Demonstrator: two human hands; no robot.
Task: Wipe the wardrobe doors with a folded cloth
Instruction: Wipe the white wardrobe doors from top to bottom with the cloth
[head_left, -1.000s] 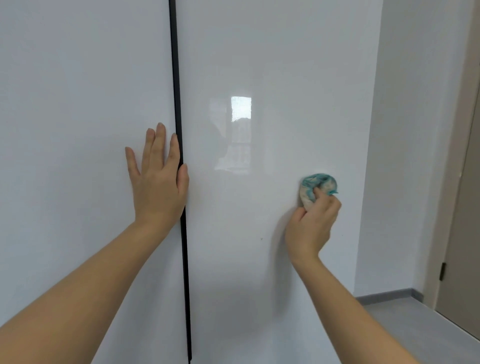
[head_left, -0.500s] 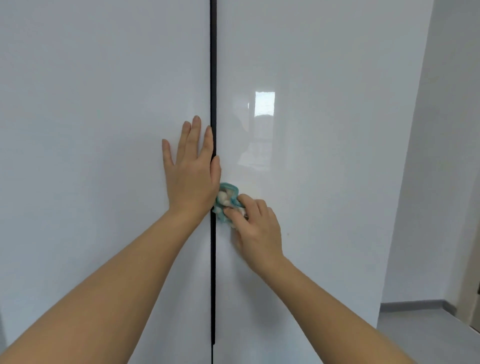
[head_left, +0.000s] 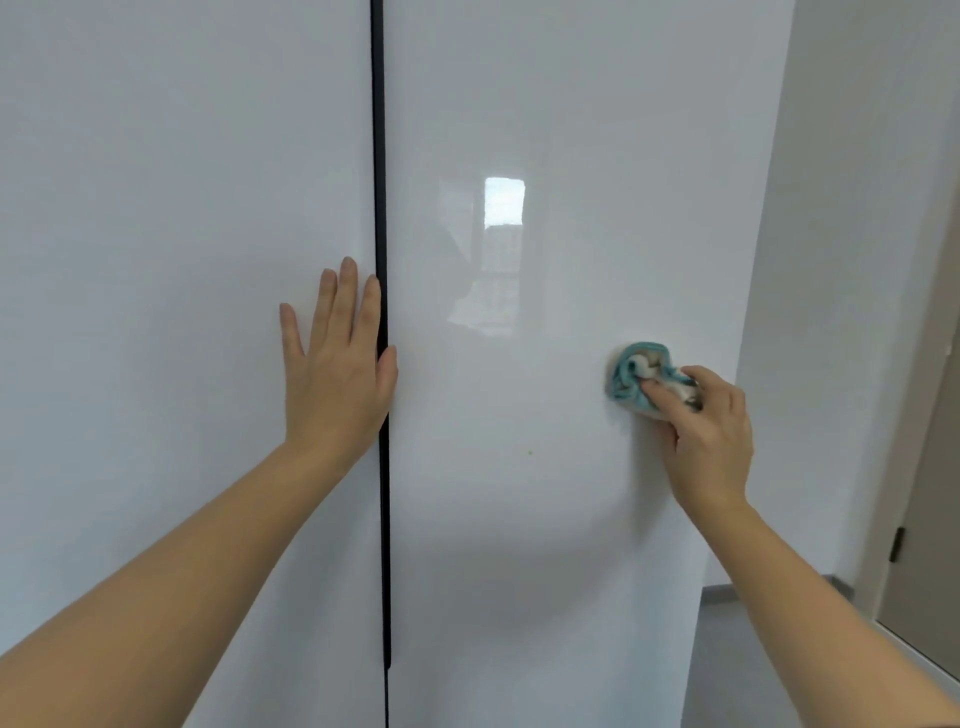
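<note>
Faces a glossy white wardrobe (head_left: 519, 597) at close range, both arms bare and stretched forward. Lays the left hand (head_left: 337, 374) flat against the left door (head_left: 182, 208), fingers straight and close together, palm on the panel, holding nothing; sets the index finger right alongside the dark vertical gap (head_left: 382, 208) between the doors and lets the thumb lie across that gap. Grips a bunched teal-and-white cloth (head_left: 631, 376) in the right hand (head_left: 711, 431), fingers and thumb curled round it, and presses it to the right door (head_left: 571, 130) near that panel's outer edge, at roughly the height of the left palm and well apart from the left hand. Leaves most of the cloth showing above and to the left of the knuckles, the rest tucked under the fingers. Catches a bright window reflection (head_left: 504, 202) on the right door, above and between the two hands, and a small yellowish speck (head_left: 530, 452) lower on the same panel, below the level of the cloth. Takes in, to the right of the wardrobe, a pale wall (head_left: 857, 208), a strip of grey floor (head_left: 727, 654) and the edge of a beige room door (head_left: 930, 519) with a dark hinge (head_left: 896, 543).
</note>
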